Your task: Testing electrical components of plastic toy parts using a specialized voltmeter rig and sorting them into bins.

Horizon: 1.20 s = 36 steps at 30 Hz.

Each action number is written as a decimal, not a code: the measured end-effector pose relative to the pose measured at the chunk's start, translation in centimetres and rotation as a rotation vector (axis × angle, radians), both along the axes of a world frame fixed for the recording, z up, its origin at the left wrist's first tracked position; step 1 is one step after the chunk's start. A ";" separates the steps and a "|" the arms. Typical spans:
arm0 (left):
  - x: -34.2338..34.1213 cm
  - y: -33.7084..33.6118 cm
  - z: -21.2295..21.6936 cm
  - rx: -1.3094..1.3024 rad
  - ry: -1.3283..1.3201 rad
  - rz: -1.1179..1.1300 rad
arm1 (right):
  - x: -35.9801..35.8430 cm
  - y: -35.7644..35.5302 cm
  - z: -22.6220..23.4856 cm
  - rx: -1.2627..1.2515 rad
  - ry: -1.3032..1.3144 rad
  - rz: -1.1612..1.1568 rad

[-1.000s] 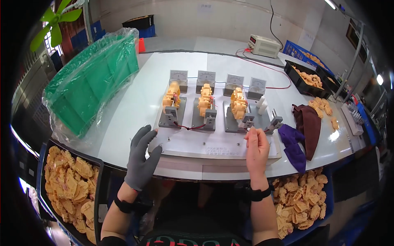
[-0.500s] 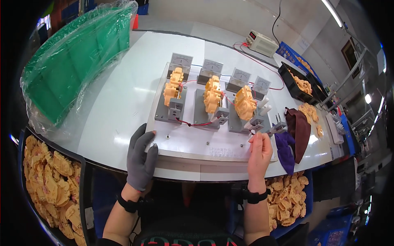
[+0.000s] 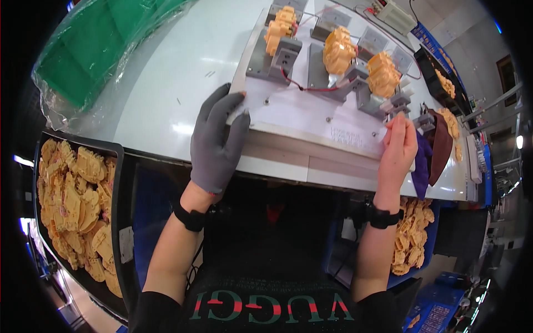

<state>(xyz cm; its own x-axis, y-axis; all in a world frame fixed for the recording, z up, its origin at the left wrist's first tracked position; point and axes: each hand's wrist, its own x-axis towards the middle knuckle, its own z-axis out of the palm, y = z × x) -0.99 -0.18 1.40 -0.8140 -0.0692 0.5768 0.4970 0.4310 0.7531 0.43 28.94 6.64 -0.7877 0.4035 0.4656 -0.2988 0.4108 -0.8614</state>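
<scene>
My left hand (image 3: pixel 220 139), in a grey glove with some fingertips bare, rests at the near left corner of a white test board (image 3: pixel 311 129), its fingers apart. My bare right hand (image 3: pixel 398 145) is at the board's right front, thumb and fingers pinched together beside a small grey clamp block (image 3: pixel 401 101); anything between the fingertips is hidden. Three yellow-orange plastic housings stand upright on grey fixtures: a left housing (image 3: pixel 281 30), a middle housing (image 3: pixel 339 51) and a right housing (image 3: pixel 383 75). Red and black wires (image 3: pixel 311 89) run between the fixtures.
Grey meters (image 3: pixel 331 25) stand behind the housings. A purple cloth (image 3: pixel 422 164) and a brown cloth (image 3: pixel 442 145) lie right of my right hand. A black crate (image 3: pixel 119 188) of yellow parts is at lower left, a blue bin (image 3: pixel 430 238) at lower right. A plastic-covered green bin (image 3: pixel 83 61) stands at left.
The view has tilted downward and turned, so the board sits higher and further right. Relative to the board, both hands are in nearly the same places, the right one still pinched.
</scene>
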 end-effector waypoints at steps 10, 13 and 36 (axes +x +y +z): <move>-0.4 0.2 -1.0 0.022 0.058 0.009 | -0.6 1.0 -0.6 -0.157 0.141 0.115; -0.4 0.4 -1.0 0.002 0.110 0.002 | 0.5 1.5 -0.2 -0.184 0.107 0.162; 9.9 -1.3 3.0 1.634 -0.392 -0.818 | 8.1 23.7 -2.9 0.424 -0.238 -0.310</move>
<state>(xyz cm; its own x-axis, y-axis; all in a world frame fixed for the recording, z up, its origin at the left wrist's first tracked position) 8.91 -1.49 4.41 -0.9796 0.1361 0.1475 -0.0998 -0.9680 0.2303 8.49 52.63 3.69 -0.7654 0.4490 0.4611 0.0731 0.7725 -0.6309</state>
